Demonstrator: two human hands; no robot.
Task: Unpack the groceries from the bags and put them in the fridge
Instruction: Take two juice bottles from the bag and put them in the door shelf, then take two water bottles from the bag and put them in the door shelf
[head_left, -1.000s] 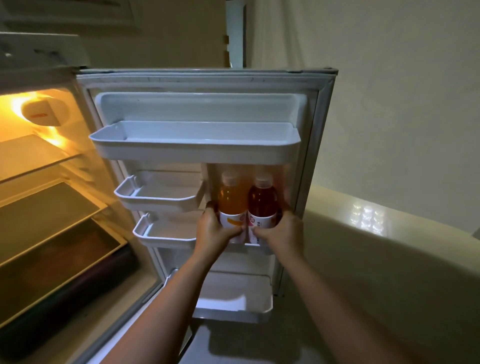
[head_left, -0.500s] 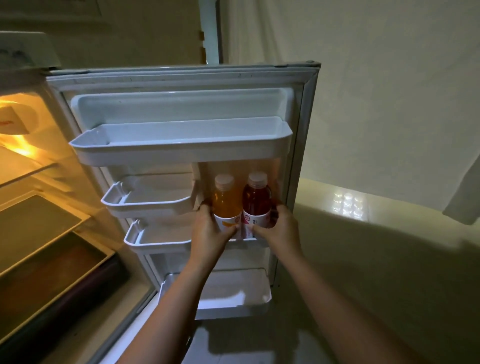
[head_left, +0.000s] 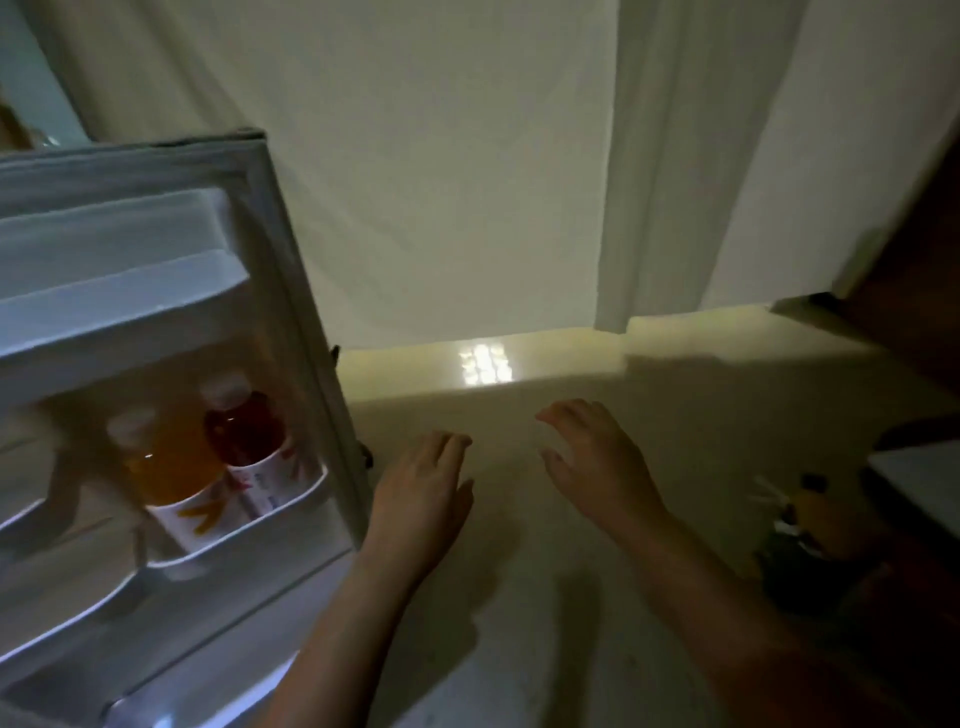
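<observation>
- Two plastic drink bottles are seen standing upright and side by side in a white plastic shelf of the open white fridge door: an orange-filled bottle with a pale cap to the left and a dark red-filled bottle with a pale cap to the right, the two apparently touching.
- Neither bottle is touched by a hand; both are judged to be stowed.
- Just beside the outer edge of the door, the left hand is held palm down with its fingers loosely extended and close together, and nothing is gripped in it.
- Further right, the right hand is held above the pale floor with its fingers spread and slightly curled, and it too is empty.
- Near the right edge of the view, a dim, blurred cluster of items is made out, yellowish and dark green; these may be groceries yet to be unpacked, though what they are cannot be told, and no bag can be clearly distinguished.
- The wide upper door shelf appears unfilled, as far as can be seen.
- The task is judged to be partly done: two bottles are in place, and further items probably remain to be fetched from the right.
</observation>
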